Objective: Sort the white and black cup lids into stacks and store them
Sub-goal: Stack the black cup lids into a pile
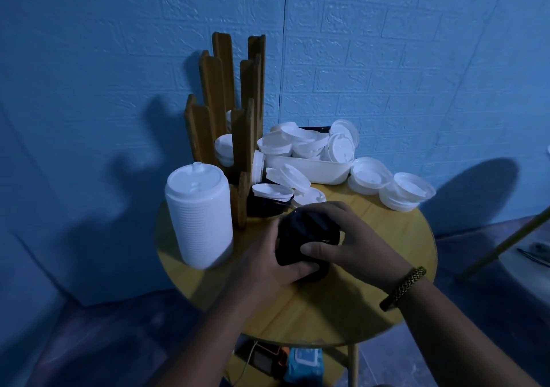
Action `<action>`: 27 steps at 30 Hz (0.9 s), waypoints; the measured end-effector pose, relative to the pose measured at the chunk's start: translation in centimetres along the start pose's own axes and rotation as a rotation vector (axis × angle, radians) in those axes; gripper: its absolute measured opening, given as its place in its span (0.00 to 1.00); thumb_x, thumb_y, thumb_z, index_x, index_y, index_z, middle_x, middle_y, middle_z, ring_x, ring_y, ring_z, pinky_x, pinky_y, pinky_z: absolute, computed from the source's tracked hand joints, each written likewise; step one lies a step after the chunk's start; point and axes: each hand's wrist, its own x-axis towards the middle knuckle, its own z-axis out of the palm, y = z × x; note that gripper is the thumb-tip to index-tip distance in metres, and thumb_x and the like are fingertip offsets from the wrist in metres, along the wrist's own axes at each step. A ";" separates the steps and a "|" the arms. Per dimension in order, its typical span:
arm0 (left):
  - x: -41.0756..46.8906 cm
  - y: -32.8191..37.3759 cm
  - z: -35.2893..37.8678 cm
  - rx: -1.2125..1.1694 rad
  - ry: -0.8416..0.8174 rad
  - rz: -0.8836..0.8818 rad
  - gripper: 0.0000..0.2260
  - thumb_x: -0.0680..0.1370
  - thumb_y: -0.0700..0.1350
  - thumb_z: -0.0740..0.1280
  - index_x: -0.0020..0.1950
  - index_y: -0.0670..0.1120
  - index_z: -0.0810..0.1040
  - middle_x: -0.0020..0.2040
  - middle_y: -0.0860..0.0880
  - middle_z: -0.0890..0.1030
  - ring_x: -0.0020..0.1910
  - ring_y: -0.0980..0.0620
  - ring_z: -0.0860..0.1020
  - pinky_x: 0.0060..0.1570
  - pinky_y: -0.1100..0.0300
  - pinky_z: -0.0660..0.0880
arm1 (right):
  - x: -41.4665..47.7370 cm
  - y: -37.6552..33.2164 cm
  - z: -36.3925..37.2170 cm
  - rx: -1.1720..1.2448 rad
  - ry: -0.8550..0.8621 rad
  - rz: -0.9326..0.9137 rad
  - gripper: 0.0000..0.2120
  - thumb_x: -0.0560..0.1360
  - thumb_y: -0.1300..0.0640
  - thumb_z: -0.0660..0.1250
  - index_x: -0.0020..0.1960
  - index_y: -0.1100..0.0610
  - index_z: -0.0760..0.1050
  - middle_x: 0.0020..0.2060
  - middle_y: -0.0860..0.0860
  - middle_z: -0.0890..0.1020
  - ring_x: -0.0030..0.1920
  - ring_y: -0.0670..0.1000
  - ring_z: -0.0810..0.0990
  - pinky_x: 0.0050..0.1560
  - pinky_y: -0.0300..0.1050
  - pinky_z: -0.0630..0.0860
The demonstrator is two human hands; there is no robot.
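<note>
Black lid stack [308, 235] is at the middle of the surface [387, 282], left hand [268, 257] and right hand [357, 243] gripping it with curled fingers [315, 249]. Tall white stack [199, 220] looks finished; loose white lids [306, 145] remain unsorted, and the wooden rack [235, 112] seems mostly unfilled.

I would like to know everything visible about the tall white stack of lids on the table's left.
The tall white stack of lids looks like thin, matte white plastic. Many nested rims make fine rings down its side; the top lid shows a raised spout and a small plug. It stands about upright on the round yellow table, near the left edge, beside the wooden rack. Only the table plainly touches it.
</note>
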 end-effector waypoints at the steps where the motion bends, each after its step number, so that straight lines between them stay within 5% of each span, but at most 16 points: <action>1: 0.0 0.0 0.0 -0.003 0.004 -0.004 0.37 0.70 0.62 0.77 0.74 0.70 0.60 0.66 0.67 0.72 0.64 0.64 0.70 0.60 0.55 0.75 | 0.1 0.0 -0.3 0.003 -0.026 -0.011 0.28 0.70 0.49 0.78 0.66 0.37 0.71 0.63 0.38 0.71 0.63 0.37 0.71 0.61 0.32 0.71; 5: 0.0 0.0 0.1 -0.004 0.018 -0.004 0.38 0.69 0.61 0.78 0.74 0.68 0.62 0.67 0.66 0.72 0.65 0.63 0.69 0.61 0.57 0.72 | 0.7 0.0 -1.5 -0.022 -0.199 -0.004 0.30 0.73 0.58 0.76 0.68 0.39 0.69 0.67 0.36 0.70 0.64 0.34 0.69 0.61 0.28 0.68; 11: 0.3 -0.1 0.0 0.008 0.004 -0.020 0.44 0.69 0.62 0.78 0.78 0.65 0.57 0.70 0.64 0.68 0.68 0.60 0.67 0.60 0.58 0.70 | 2.4 -0.4 -2.4 -0.148 -0.360 0.011 0.30 0.73 0.54 0.74 0.71 0.37 0.70 0.71 0.37 0.64 0.70 0.38 0.65 0.69 0.38 0.67; 15: 0.2 0.0 0.0 0.006 -0.017 -0.031 0.44 0.69 0.63 0.77 0.78 0.68 0.54 0.72 0.63 0.67 0.69 0.58 0.67 0.64 0.51 0.73 | 2.0 0.0 -1.4 -0.082 -0.257 -0.014 0.25 0.71 0.39 0.72 0.67 0.36 0.74 0.70 0.35 0.66 0.70 0.36 0.65 0.72 0.44 0.67; 21: 0.3 -0.1 -0.1 -0.028 -0.035 -0.023 0.40 0.66 0.66 0.76 0.74 0.71 0.61 0.68 0.62 0.72 0.67 0.57 0.72 0.62 0.48 0.77 | 1.6 0.8 -0.8 0.048 -0.204 -0.033 0.22 0.72 0.45 0.73 0.65 0.39 0.76 0.68 0.34 0.69 0.68 0.34 0.67 0.68 0.35 0.67; 27: 0.3 -0.2 0.0 -0.022 -0.030 -0.017 0.40 0.68 0.67 0.75 0.75 0.73 0.57 0.72 0.63 0.70 0.69 0.55 0.71 0.65 0.45 0.75 | 0.9 0.9 1.2 -0.330 -0.039 -0.085 0.28 0.73 0.32 0.60 0.71 0.39 0.67 0.68 0.39 0.68 0.67 0.46 0.69 0.68 0.52 0.70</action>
